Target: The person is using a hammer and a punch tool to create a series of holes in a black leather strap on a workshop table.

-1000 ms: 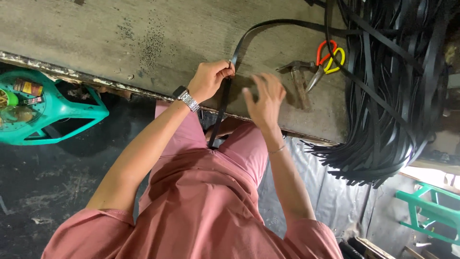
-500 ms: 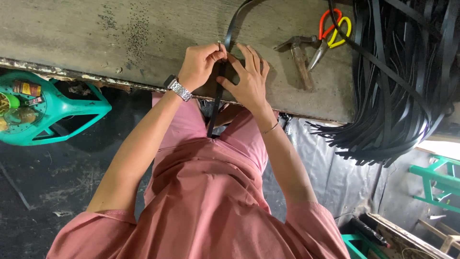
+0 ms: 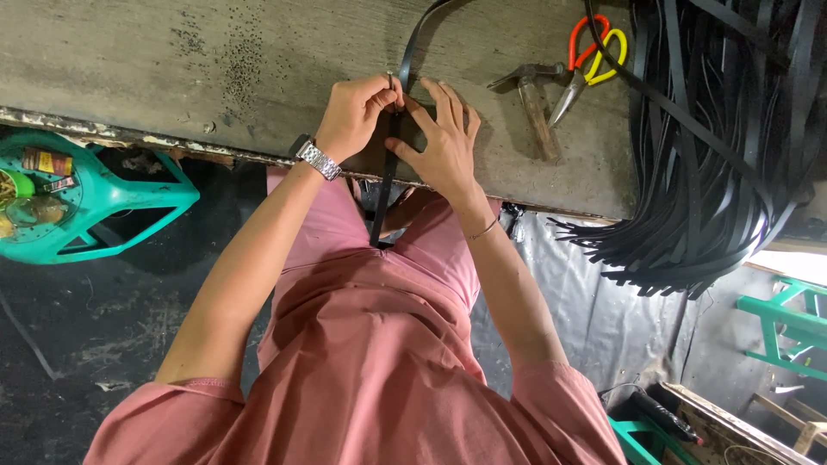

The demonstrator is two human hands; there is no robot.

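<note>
While the head camera is looking straight down, a teal plastic stool [image 3: 95, 202] with small bottles on it is sitting far left on the dark floor, well apart from everything else. Moving right, the left hand [image 3: 357, 112], with a metal wristwatch [image 3: 316, 158] on that wrist, is pinching the black strap [image 3: 385, 185] near the worktop [image 3: 172, 69] edge, fingers closed on it, with something small and shiny at the fingertips that's too tiny to make out. Right beside it, the right hand [image 3: 444, 142] is lying with fingers spread, pressing down on a dark flat piece under the strap, so both hands are sitting close together, almost touching. The strap's long axis is running roughly away from the person: one end is dropping off the worktop edge down toward the pink-clad lap, the other is curving up and away past the fingertips toward the top of the view. So the strap is passing right between the hands, and the left one is the one actually gripping it. Further right, a hammer [image 3: 534, 99] is lying on the worktop near the right hand, then red-and-yellow-handled scissors [image 3: 586, 65] just beyond, and a big heap of black strips [image 3: 715, 155] is hanging over the far right edge.
</note>
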